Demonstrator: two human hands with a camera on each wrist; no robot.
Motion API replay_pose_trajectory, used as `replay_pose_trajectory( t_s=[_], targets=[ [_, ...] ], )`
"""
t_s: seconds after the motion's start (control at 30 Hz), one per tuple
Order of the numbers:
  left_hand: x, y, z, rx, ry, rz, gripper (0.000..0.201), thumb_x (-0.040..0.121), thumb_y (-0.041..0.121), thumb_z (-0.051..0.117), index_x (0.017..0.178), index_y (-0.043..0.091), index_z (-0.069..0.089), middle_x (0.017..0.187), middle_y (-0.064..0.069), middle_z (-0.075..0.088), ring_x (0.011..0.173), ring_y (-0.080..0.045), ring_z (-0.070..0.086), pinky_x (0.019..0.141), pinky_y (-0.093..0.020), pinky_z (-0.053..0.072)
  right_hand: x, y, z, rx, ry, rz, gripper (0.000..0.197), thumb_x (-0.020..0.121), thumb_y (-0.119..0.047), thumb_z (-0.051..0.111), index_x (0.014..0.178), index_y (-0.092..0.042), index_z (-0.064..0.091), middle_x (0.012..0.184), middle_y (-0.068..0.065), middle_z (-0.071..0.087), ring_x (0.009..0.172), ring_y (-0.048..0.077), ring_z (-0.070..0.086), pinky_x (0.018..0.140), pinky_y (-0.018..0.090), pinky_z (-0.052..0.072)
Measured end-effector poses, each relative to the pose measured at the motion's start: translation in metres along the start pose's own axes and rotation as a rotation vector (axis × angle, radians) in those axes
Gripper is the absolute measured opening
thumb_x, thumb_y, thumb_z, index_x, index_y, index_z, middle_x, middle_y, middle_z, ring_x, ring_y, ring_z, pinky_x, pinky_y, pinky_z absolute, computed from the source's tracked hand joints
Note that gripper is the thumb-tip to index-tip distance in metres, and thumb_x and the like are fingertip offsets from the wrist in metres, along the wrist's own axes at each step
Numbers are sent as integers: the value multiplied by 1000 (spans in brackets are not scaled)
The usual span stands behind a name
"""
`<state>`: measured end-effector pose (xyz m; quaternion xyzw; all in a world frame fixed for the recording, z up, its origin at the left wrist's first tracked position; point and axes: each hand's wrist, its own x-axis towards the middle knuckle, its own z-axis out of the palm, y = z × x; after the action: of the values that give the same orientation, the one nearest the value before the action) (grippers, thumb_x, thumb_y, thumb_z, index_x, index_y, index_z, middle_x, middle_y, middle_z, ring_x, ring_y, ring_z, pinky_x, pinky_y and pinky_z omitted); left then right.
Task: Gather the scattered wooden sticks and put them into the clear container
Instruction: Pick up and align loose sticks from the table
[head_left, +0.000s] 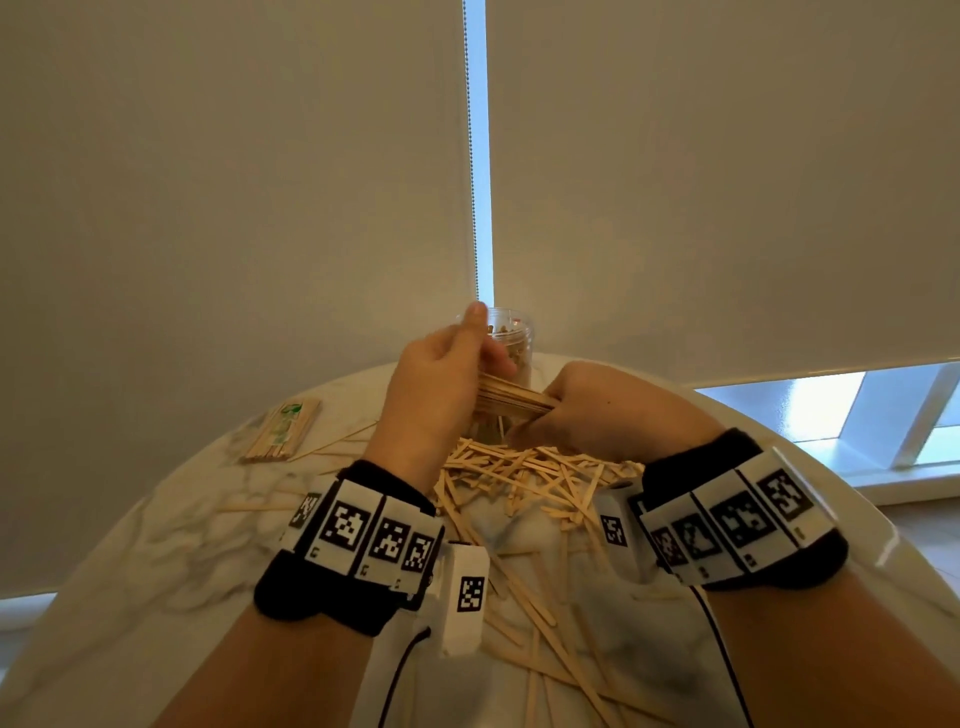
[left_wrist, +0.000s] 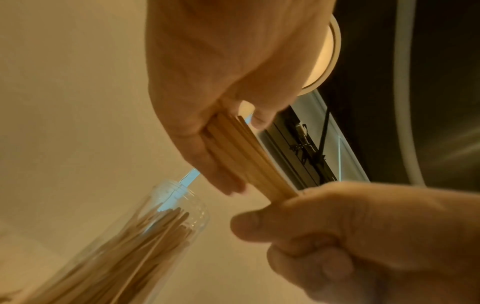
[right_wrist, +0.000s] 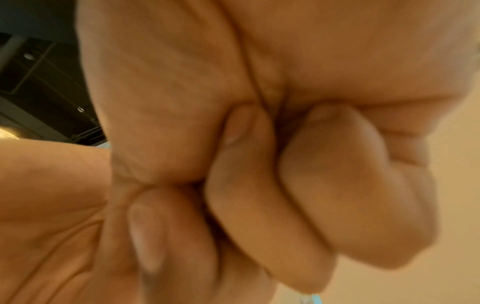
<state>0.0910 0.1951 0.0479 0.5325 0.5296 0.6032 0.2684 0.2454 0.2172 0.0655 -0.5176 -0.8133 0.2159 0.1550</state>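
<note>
Both hands hold one bundle of sticks between them; the right hand is clenched in a fist round one end, and the left hand clasps the other end with thumb and curled fingers, its index finger raised; in the left wrist view the flat sticks fan slightly between the two grips. Just beyond the bundle stands the clear container, lidless and upright, already well stocked with sticks that reach near its neck. Below and nearer the person than the grip, a thick tangle of loose sticks lies on the marble table; more trail toward the body; a few thinner ones stray to the left, near a wrapped packet. By my reckoning the job is around midway; this bundle has yet to go in, and most of the heap remains.
</note>
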Motion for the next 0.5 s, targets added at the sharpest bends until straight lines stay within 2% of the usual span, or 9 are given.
replay_pose_trajectory(
  t_s=[0.07,0.1,0.13,0.2,0.27,0.33,0.4,0.5],
  targets=[
    [-3,-3,0,147,-61,19,49,98,49,50,71,13,69,69,-6,74,60,-20,72,58,-34,59,-4,-5,-2,-6,-47,-46,27,84,-39,76,62,-31,63,45,-16,57,51,4,50,52,21,36],
    [-3,-6,-1,216,-80,20,48,99,47,50,70,13,68,66,-6,73,53,-19,70,53,-30,55,-6,-6,-4,-2,-69,-60,20,83,-39,77,68,-31,67,50,-15,60,54,4,52,54,22,37],
    [-2,-8,-3,286,-101,15,48,99,46,49,71,13,68,64,-6,72,48,-18,68,50,-27,51,-7,-7,-5,4,-79,-68,12,82,-40,78,77,-30,72,58,-12,63,58,6,53,56,24,39],
    [1,-11,-8,420,-123,-3,52,99,49,45,70,15,69,60,-2,72,41,-11,62,52,-24,47,-8,-7,-6,6,-68,-95,17,81,-40,78,92,-26,77,70,-5,68,63,10,55,59,26,41],
    [3,-11,-10,504,-103,-11,57,97,55,44,62,16,67,53,2,67,40,-7,56,55,-25,43,-6,-5,-6,24,-50,-107,24,80,-44,78,93,-24,77,76,0,71,65,11,57,62,28,42],
    [6,-13,-12,494,-65,-1,59,94,56,50,56,13,61,46,3,57,43,-11,50,55,-27,39,-6,-4,-5,74,-41,-121,32,78,-53,77,89,-23,75,73,-3,71,63,6,58,60,27,44],
    [9,-17,-15,416,-13,12,56,92,54,57,60,8,60,48,1,49,46,-15,44,56,-31,38,-3,-2,-6,140,33,-153,38,77,-58,74,85,-22,72,63,-8,66,53,-2,54,57,22,41],
    [14,-21,-20,362,77,34,52,94,50,56,61,10,59,53,-2,48,49,-16,43,56,-32,37,1,2,-5,177,180,-210,36,80,-60,70,83,-24,71,66,-5,65,53,2,51,55,23,41]
  ],
)
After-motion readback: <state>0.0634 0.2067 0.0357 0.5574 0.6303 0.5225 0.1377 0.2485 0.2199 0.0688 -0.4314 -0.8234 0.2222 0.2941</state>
